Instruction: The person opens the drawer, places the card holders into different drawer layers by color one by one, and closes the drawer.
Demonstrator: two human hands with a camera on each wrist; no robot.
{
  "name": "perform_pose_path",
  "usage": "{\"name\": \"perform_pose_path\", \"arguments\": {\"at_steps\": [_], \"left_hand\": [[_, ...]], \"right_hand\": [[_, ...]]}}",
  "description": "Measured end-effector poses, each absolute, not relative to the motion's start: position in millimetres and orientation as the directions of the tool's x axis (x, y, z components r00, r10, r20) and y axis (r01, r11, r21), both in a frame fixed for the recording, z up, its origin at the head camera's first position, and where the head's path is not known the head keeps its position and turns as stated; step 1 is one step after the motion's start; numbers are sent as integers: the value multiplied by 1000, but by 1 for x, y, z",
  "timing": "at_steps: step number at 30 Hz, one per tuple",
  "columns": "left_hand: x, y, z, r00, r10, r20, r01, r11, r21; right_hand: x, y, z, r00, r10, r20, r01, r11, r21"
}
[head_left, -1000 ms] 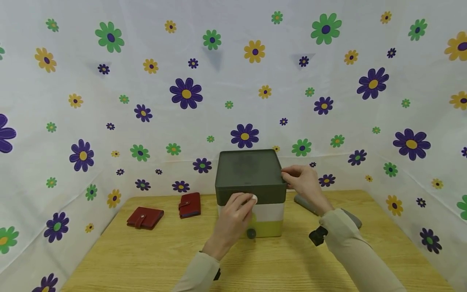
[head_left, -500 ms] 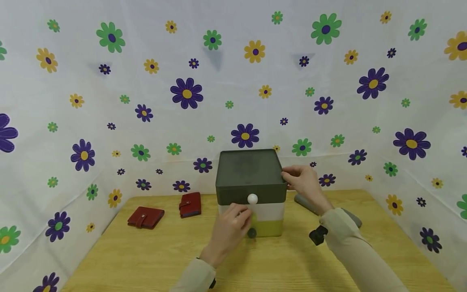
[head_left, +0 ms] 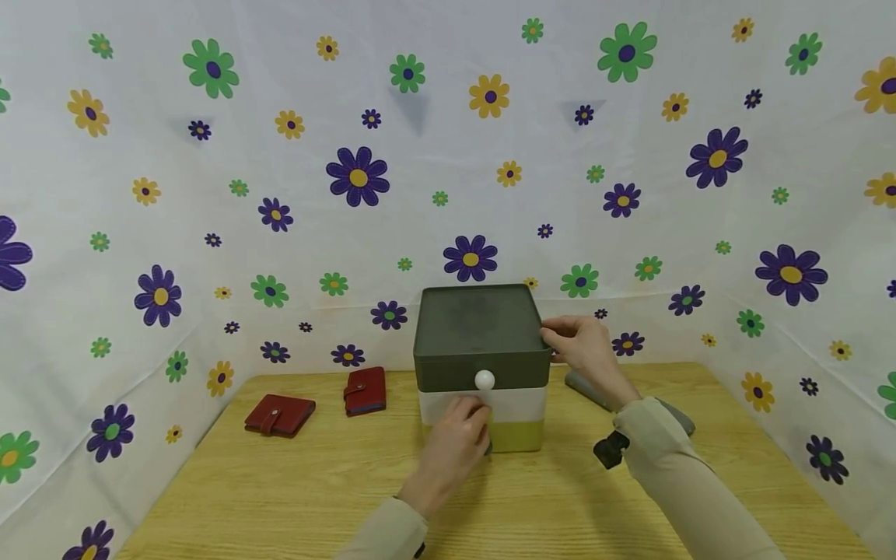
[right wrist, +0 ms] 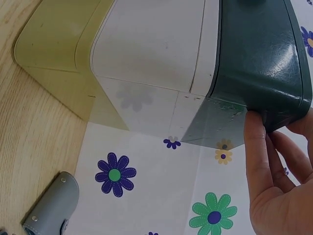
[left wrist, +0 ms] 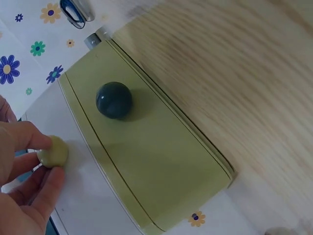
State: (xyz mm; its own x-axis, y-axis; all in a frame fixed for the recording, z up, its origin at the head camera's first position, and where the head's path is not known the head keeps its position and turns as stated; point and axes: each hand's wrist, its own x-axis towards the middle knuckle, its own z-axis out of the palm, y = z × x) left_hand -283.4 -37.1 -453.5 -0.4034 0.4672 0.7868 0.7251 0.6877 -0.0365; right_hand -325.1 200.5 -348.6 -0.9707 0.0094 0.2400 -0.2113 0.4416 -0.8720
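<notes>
A small three-drawer box stands on the table. Its top drawer (head_left: 448, 373) is dark green with a white knob (head_left: 484, 380), the middle drawer (right wrist: 151, 44) is white and the bottom drawer (left wrist: 146, 152) is yellow-green with a dark green knob (left wrist: 114, 100). My left hand (head_left: 455, 443) is in front of the box. Its thumb and fingers pinch the yellow-green knob (left wrist: 55, 152) of the middle drawer. My right hand (head_left: 579, 342) grips the top's right edge, fingers (right wrist: 257, 152) against the side. All drawers sit flush.
Two red snap-strap wallets lie left of the box, one wallet (head_left: 280, 416) nearer and one wallet (head_left: 365, 391) farther back. A grey case (right wrist: 54, 203) with snaps lies to the right, partly hidden behind my right arm. Flowered cloth (head_left: 308, 257) surrounds the wooden table (head_left: 301, 498).
My left hand has let go of the white top knob, moved down and taken hold of the middle drawer's knob. My right hand stays on the box's edge.
</notes>
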Motion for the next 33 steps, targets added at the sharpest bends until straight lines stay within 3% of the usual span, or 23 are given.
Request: {"name": "perform_pose_path", "arguments": {"at_steps": [8, 22, 33], "left_hand": [[-281, -28, -456, -380, 507, 774, 626, 757, -189], [-280, -28, -454, -413, 533, 738, 572, 783, -245], [-270, -36, -454, -342, 598, 725, 632, 717, -293]], "right_hand": [[-325, 200, -348, -973, 12, 229, -200, 442, -874], [-324, 199, -347, -971, 8, 240, -211, 445, -870], [-326, 199, -349, -972, 17, 234, -202, 446, -872]]}}
